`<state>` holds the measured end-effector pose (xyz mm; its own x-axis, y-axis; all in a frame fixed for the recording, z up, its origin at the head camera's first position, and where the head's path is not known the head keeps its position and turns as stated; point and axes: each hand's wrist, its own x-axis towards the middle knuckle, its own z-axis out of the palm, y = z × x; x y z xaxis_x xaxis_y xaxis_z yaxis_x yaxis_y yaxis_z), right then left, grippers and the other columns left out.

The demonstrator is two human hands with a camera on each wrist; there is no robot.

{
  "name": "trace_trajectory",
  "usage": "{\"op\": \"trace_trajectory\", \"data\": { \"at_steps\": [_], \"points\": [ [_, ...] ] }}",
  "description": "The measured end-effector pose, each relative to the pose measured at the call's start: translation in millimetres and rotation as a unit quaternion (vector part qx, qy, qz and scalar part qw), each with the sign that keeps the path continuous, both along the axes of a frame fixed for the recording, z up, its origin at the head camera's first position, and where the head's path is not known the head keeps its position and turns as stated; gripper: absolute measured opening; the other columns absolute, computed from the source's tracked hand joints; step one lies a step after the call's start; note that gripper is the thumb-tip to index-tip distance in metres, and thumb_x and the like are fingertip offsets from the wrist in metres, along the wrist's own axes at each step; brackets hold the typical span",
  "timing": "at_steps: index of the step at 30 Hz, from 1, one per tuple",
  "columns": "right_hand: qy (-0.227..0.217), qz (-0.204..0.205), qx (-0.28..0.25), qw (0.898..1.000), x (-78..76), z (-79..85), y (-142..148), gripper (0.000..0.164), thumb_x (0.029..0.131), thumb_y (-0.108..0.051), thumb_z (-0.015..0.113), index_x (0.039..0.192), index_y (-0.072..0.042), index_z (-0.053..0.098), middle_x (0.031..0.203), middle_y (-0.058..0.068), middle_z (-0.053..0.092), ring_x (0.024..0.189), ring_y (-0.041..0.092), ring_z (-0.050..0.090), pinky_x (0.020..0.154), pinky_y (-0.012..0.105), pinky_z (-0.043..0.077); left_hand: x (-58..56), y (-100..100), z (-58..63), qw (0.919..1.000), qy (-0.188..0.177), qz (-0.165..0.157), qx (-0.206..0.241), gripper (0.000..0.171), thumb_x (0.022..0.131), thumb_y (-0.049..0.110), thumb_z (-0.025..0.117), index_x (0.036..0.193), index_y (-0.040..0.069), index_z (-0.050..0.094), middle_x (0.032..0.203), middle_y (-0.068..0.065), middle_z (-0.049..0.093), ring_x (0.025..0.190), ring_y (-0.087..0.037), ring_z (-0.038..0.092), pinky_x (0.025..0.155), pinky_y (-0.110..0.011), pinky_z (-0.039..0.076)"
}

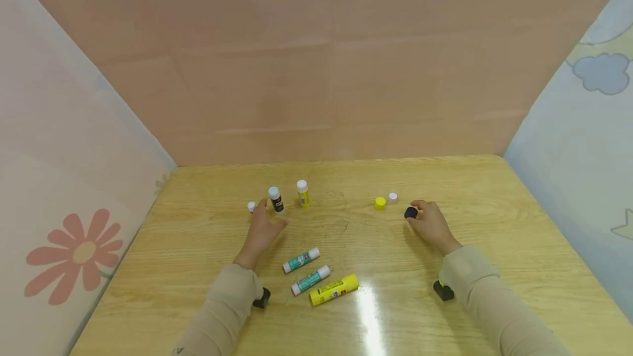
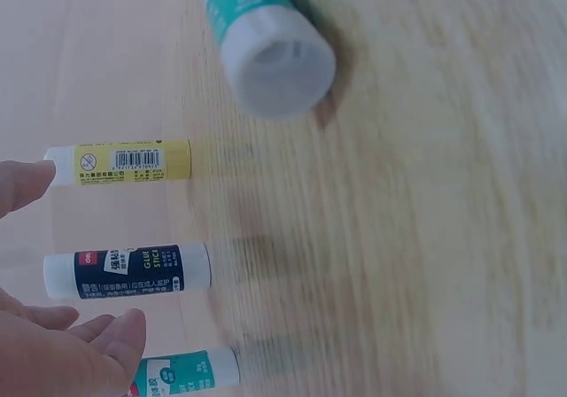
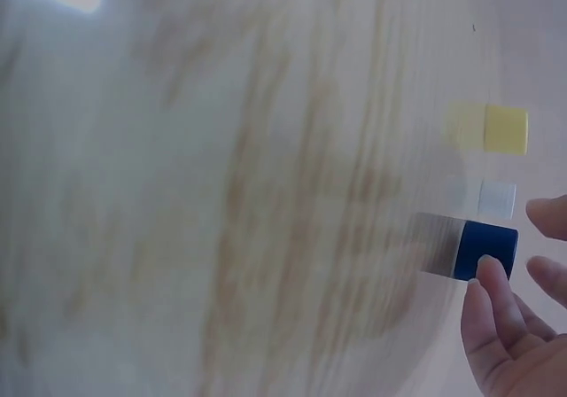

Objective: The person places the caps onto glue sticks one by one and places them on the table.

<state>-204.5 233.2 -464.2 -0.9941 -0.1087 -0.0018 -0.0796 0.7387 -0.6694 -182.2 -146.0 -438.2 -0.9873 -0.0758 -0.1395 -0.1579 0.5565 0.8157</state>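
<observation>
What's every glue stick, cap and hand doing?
Dark glue stick: standing, white end up.
Small yellow glue stick: standing, white end up.
Leftmost teal glue stick: standing, partly hidden.
Farther teal glue stick: lying down.
Nearer teal glue stick: lying down.
Large yellow glue stick: lying down.
Yellow cap: loose.
White cap: loose.
Dark blue cap: loose.
Left hand: thumb and fingers apart.
Right hand: fingers around the dark blue cap.
</observation>
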Motion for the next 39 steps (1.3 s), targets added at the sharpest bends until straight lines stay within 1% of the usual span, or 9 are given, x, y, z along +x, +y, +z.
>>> {"op": "trace_trajectory", "data": {
  "at_steps": [6,9,12,18,20,25,33,36,39],
  "points": [
    [-0.008,0.001,0.007,1.000,0.1,-3.1,1,0.045,0.085,-0.005,0.056,0.123,0.014,0.043,0.116,0.037,0.042,0.098,0.042,0.048,0.083,0.053,0.043,-3.2,1,0.1,1.0000,0.003,-0.003,0.005,0.081,0.085,0.016,0.064,0.140,-0.009,0.012,0.145,-0.030,0.016,0.131,-0.046,0.022,0.104,-0.054,0.026],
    [-0.016,0.001,0.006,1.000,0.9,-2.4,0,0.045,0.086,-0.006,0.056,0.124,0.013,0.043,0.116,0.037,0.041,0.096,0.042,0.050,0.082,0.052,0.044,-5.3,2,1.6,0.9998,0.003,-0.002,0.018,0.081,0.085,0.016,0.064,0.141,-0.008,0.011,0.145,-0.030,0.015,0.131,-0.045,0.022,0.104,-0.053,0.026],
    [-0.018,0.002,0.004,1.000,1.0,-1.7,1,0.044,0.086,-0.005,0.056,0.124,0.014,0.043,0.117,0.038,0.041,0.097,0.042,0.051,0.082,0.051,0.044,-7.9,2,3.7,0.9996,0.013,-0.008,0.026,0.080,0.085,0.014,0.063,0.141,-0.007,0.011,0.144,-0.030,0.015,0.131,-0.046,0.022,0.105,-0.054,0.025],
    [-0.020,0.002,-0.002,1.000,0.5,-1.2,2,0.041,0.085,-0.004,0.056,0.120,0.015,0.045,0.113,0.037,0.042,0.086,0.034,0.052,0.071,0.039,0.046,-13.8,2,6.5,0.9989,0.025,-0.006,0.040,0.077,0.084,0.012,0.063,0.140,-0.007,0.014,0.144,-0.030,0.017,0.131,-0.046,0.021,0.103,-0.056,0.026],
    [-0.026,0.004,-0.008,1.000,0.5,-1.3,2,0.040,0.086,-0.004,0.055,0.119,0.015,0.045,0.114,0.036,0.042,0.088,0.034,0.052,0.071,0.038,0.046,-15.2,1,6.4,0.9988,0.022,-0.001,0.043,0.077,0.084,0.013,0.063,0.141,-0.006,0.014,0.144,-0.029,0.019,0.131,-0.045,0.022,0.103,-0.056,0.027],
    [-0.042,0.004,-0.012,0.999,1.1,-1.3,1,0.042,0.087,-0.005,0.055,0.122,0.014,0.043,0.118,0.037,0.039,0.094,0.038,0.051,0.075,0.041,0.047,-18.0,1,5.1,0.9987,0.026,0.005,0.044,0.076,0.085,0.013,0.064,0.141,-0.005,0.016,0.144,-0.028,0.021,0.130,-0.043,0.024,0.103,-0.056,0.027],
    [-0.042,0.006,-0.017,0.999,1.8,-2.4,1,0.042,0.086,-0.003,0.054,0.122,0.015,0.042,0.119,0.037,0.038,0.074,0.023,0.048,0.061,0.027,0.041,-21.6,2,1.0,0.9988,0.029,0.014,0.038,0.073,0.084,0.012,0.065,0.139,-0.007,0.020,0.141,-0.029,0.026,0.128,-0.043,0.029,0.102,-0.055,0.029],
    [-0.040,0.006,-0.016,0.999,1.2,-3.1,0,0.042,0.086,-0.002,0.054,0.122,0.016,0.042,0.117,0.036,0.039,0.069,0.019,0.046,0.057,0.026,0.039,-23.2,2,-0.1,0.9988,0.026,0.016,0.039,0.073,0.084,0.012,0.065,0.139,-0.007,0.020,0.141,-0.029,0.027,0.128,-0.043,0.029,0.102,-0.055,0.029],
    [-0.036,0.006,-0.007,0.999,1.2,-3.5,-1,0.041,0.086,-0.002,0.054,0.122,0.015,0.042,0.114,0.035,0.041,0.070,0.019,0.045,0.059,0.026,0.038,-24.5,2,-0.7,0.9987,0.022,0.018,0.042,0.073,0.084,0.012,0.065,0.138,-0.007,0.020,0.141,-0.029,0.027,0.128,-0.043,0.028,0.102,-0.054,0.029]
  ]
}}
